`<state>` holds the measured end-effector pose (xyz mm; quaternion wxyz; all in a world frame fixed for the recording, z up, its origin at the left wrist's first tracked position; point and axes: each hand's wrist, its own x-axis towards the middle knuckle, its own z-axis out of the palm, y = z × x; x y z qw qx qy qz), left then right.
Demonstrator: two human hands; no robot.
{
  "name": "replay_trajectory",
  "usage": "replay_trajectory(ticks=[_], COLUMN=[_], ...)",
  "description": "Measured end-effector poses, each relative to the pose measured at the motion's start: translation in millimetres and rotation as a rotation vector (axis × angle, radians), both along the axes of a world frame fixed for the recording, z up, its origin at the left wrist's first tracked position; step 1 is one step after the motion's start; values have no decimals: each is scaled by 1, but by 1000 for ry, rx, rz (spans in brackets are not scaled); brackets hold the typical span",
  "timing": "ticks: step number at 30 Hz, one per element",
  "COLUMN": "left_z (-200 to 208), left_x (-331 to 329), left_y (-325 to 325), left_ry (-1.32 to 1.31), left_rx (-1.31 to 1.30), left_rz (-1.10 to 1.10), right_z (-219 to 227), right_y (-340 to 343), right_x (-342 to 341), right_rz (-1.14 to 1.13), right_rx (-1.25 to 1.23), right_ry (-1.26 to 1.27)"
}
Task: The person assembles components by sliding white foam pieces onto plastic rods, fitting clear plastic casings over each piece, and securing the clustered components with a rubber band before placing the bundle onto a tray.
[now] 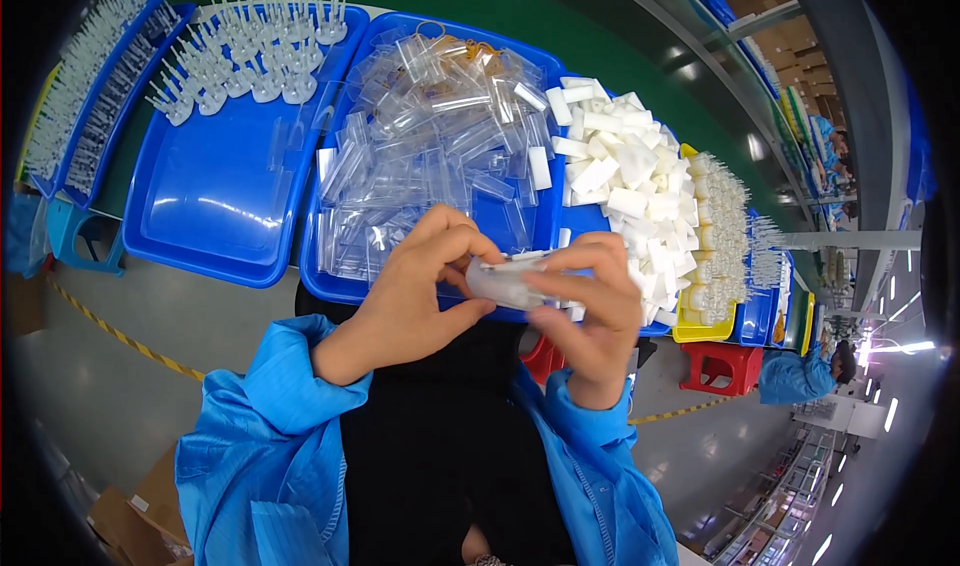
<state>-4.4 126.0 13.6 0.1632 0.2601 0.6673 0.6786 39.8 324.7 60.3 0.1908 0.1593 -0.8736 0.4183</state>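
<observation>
In front of my body, both hands hold a small whitish, partly translucent piece [503,285]. Motion blurs it, so its exact kind cannot be made out. My left hand [418,288] is closed on its left end, thumb below and fingers above. The fingers of my right hand [597,311] pinch its right end and are slightly smeared. Just beyond and beneath them lies a blue tray [318,266] of clear plastic sleeves [440,116], with orange rubber bands [478,46] at its far side. White rectangular blocks [640,176] are heaped right of that tray.
At left, a blue tray [215,191] carries white pronged pieces [265,51] at its far end. More filled trays stand far left. A yellow tray [703,332] of pale pieces is at right. Red stool [722,368] and blue stool [85,241] stand on the floor; another person [797,374] sits farther right.
</observation>
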Motion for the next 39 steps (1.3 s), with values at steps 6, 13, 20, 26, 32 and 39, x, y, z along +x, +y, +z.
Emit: replay_trajectory(ticks=[6, 13, 20, 26, 32, 39], left_z=[7, -3, -4, 1, -9, 3], left_x=[-2, 1, 2, 3, -1, -12], left_y=[-1, 0, 5, 10, -2, -18], left_ry=[-83, -184, -46, 182, 96, 57], left_rx=[156, 179, 157, -5, 139, 346], left_rz=[-27, 31, 106, 206, 244, 414], right_z=[-35, -53, -29, -39, -42, -38], right_y=[58, 59, 43, 36, 11, -23], right_x=[-48, -54, -14, -4, -13, -20], right_rz=[-296, -396, -400, -452, -171, -8], right_rx=[218, 207, -388, -257, -41, 138], right_ry=[-88, -70, -2, -56, -93, -125])
